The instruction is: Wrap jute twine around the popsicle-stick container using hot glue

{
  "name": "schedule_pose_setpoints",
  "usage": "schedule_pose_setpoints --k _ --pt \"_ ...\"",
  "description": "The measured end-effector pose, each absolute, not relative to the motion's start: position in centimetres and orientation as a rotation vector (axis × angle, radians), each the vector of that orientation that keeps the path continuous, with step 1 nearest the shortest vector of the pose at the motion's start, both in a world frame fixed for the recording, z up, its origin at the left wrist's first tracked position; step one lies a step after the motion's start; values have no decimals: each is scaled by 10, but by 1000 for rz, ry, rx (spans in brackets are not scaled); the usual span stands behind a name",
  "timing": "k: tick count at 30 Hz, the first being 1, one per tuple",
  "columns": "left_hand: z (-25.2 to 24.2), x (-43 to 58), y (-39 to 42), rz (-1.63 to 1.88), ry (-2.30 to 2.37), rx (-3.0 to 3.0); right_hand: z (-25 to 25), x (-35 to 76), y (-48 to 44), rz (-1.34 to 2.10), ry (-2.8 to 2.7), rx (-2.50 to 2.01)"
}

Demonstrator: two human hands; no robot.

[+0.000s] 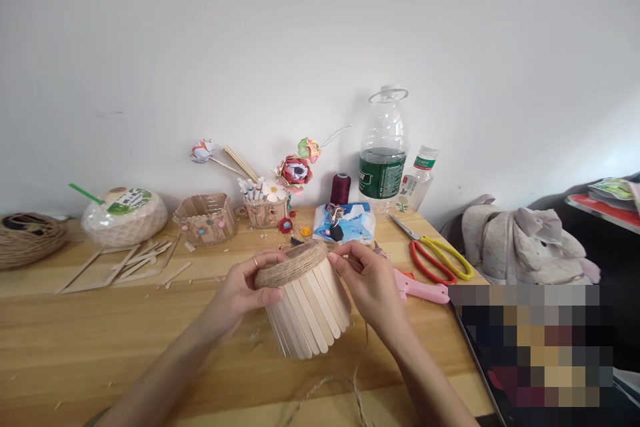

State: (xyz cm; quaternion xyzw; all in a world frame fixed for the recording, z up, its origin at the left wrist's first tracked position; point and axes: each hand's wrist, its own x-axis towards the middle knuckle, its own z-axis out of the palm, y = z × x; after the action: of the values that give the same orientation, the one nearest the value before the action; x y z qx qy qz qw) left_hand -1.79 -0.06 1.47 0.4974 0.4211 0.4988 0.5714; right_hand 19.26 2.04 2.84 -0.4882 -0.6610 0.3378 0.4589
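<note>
A round craft-stick basket [310,307] is held tilted above the table, its rim wrapped in several rows of jute twine [295,267]. My left hand [253,283] grips it at the left of the rim, thumb outside and fingers over the edge. At the right of the rim, my right hand [363,273] is closed in a pinch on the twine against the wrapped band. A loose length of twine [325,380] hangs below the right hand and curls at the table's front. The basket's inside is mostly hidden.
Behind stand a decorated stick box [205,230], a pot with paper flowers [265,213], a purple thread spool [341,188] and a large bottle [383,173]. Scissors [435,253] and a pink glue gun [423,288] lie right. Loose sticks [140,260] and a twine ball [30,240] sit left.
</note>
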Motion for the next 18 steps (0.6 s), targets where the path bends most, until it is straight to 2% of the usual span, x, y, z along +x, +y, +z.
schedule_pose_setpoints --k 5,9,11,18 --pt "8 -23 2 1157 885 1120 32 197 23 1040 -1586 -1128" --pt "7 -22 -3 1093 691 1136 32 197 10 1591 -1307 -855" --pt "8 -19 -5 1086 611 1163 30 196 1 1737 -1238 -725" --pt "11 -9 -6 1204 756 1212 26 201 -17 1418 -1282 -787"
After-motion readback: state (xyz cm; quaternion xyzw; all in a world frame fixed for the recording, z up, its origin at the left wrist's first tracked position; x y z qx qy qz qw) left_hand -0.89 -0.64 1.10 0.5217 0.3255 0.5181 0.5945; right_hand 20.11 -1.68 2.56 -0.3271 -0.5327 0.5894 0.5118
